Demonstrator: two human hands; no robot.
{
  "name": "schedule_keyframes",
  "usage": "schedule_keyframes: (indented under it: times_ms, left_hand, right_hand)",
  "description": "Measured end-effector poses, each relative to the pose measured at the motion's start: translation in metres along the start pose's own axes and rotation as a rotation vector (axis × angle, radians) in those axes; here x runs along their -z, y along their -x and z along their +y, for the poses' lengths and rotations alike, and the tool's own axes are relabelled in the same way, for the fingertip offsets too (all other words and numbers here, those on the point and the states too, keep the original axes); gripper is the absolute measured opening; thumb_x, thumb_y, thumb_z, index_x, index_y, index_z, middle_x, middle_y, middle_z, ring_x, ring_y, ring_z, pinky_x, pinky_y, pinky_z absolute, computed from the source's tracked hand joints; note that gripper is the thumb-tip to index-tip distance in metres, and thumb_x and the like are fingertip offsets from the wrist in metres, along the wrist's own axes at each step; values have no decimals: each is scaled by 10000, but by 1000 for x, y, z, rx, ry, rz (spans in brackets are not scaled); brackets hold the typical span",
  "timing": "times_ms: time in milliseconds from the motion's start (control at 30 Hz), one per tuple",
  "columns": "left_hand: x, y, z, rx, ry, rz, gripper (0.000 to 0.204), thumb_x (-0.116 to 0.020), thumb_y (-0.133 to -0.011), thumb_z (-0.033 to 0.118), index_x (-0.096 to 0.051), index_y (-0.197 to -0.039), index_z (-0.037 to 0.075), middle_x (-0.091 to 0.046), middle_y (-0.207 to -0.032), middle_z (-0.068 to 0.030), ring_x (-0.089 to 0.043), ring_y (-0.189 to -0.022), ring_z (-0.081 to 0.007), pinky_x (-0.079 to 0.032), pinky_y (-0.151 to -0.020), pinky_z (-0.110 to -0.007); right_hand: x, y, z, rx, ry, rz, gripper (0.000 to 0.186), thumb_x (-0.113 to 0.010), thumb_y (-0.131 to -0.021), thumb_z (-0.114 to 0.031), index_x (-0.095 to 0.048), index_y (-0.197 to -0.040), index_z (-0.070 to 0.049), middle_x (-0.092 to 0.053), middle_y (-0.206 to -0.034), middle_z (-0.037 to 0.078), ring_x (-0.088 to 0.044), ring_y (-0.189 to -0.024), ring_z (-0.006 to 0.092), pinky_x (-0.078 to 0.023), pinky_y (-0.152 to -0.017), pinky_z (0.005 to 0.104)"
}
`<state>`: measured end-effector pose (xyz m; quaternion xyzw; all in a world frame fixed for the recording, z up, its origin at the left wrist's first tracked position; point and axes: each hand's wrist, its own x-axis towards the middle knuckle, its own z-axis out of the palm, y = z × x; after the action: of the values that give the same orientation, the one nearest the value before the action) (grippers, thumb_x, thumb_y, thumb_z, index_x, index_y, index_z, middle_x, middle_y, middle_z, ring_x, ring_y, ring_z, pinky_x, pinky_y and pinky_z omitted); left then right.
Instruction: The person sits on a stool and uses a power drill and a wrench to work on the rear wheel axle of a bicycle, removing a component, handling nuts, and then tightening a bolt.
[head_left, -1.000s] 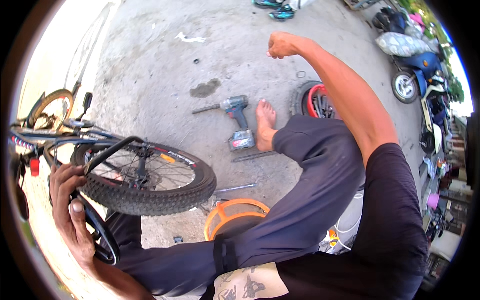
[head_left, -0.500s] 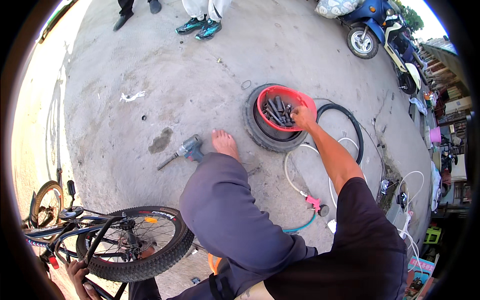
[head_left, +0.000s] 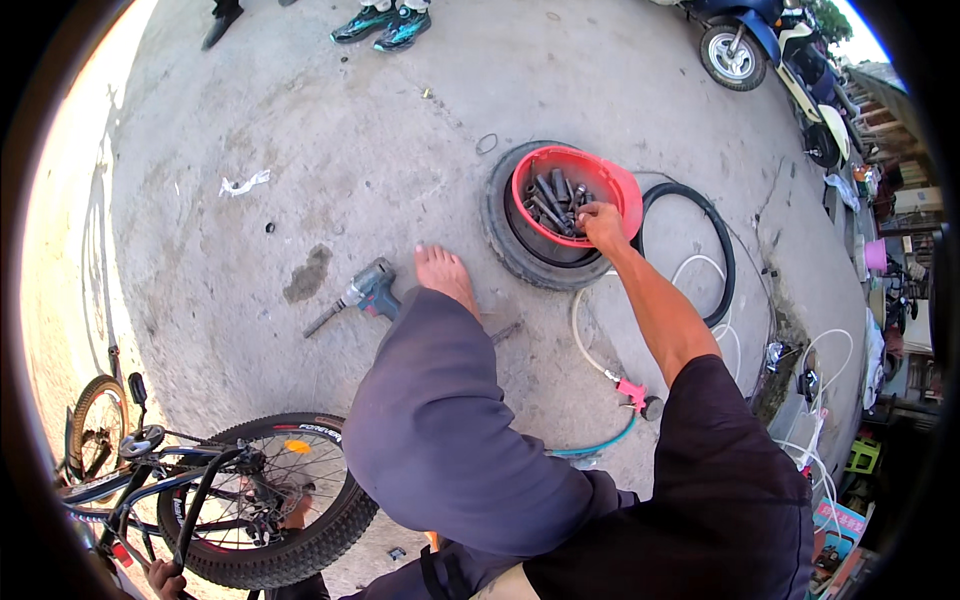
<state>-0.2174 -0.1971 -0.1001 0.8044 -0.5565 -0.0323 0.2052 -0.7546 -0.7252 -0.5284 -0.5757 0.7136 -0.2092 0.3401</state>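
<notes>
Right hand (head_left: 603, 228) just right of tools (head_left: 553, 203)

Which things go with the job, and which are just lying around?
Seem part of the job:
bicycle, left hand at it
metal sockets in red tub, right hand there
impact wrench, perhaps

Seem just lying around:
white scrap
black tube loop

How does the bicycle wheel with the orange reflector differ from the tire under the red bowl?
The bicycle wheel is mounted in the bicycle frame, while the loose tire lies flat beneath the red bowl. The bicycle wheel shows spokes; no spokes show in the loose tire. The bicycle wheel has blocky tread, but the loose tire's visible sidewall looks smoother and greyer. Both are round and dark.
</notes>
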Motion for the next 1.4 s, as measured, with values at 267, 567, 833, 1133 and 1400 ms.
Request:
schedule_keyframes:
  times_ms: [267, 567, 833, 1133, 1400]
  left_hand:
    - [14, 38, -71, -110, 78, 97, 473, -457, -1055, 337, -617, -1027, -107, -626, -1125, -259, -596, -1080, -382, -451, -980, -506]
    - [-5, -1, -3, 23, 56, 27, 559, -444, -1072, 409, -627, -1051, -120, -652, -1157, -249, -617, -1052, -353, -473, -937, -456]
    - [6, 6, -21, -19, 59, 34, 561, -460, -1065, 411, -630, -1060, -124, -644, -1172, -243, -612, -1080, -359, -462, -972, -471]
    - [13, 45, -63, 140, 88, 45, 444, -433, -1037, 387, -572, -1001, -33, -602, -1157, -202, -492, -1244, -364, -290, -1134, -534]
    - [2, 16, -26, 237, 69, 135, 558, -577, -947, 574, -579, -850, 24, -664, -945, -137, -541, -1092, -322, -254, -1144, -574]
  right_hand:
    - [12, 19, -11, -15, -330, 150, 174, -581, -941, 9, -716, -1043, 51, -761, -920, 123, -742, -842, 199, -570, -773, 305]
    - [35, 55, -8, 130, -160, 102, 194, -591, -929, 26, -701, -1087, 57, -753, -990, 157, -732, -946, 218, -564, -851, 335]
    - [35, 58, -6, 133, -11, 54, 215, -630, -898, -30, -699, -1093, 31, -745, -1022, 182, -729, -971, 283, -551, -872, 383]
    - [-3, -3, -81, -2, 1015, -159, 306, -595, -903, -197, -732, -1142, -65, -716, -1187, 212, -685, -1140, 373, -549, -967, 490]
    - [-2, -63, 26, 77, 825, -174, 350, -578, -847, -163, -681, -982, 143, -676, -1117, 353, -655, -1125, 471, -499, -982, 490]
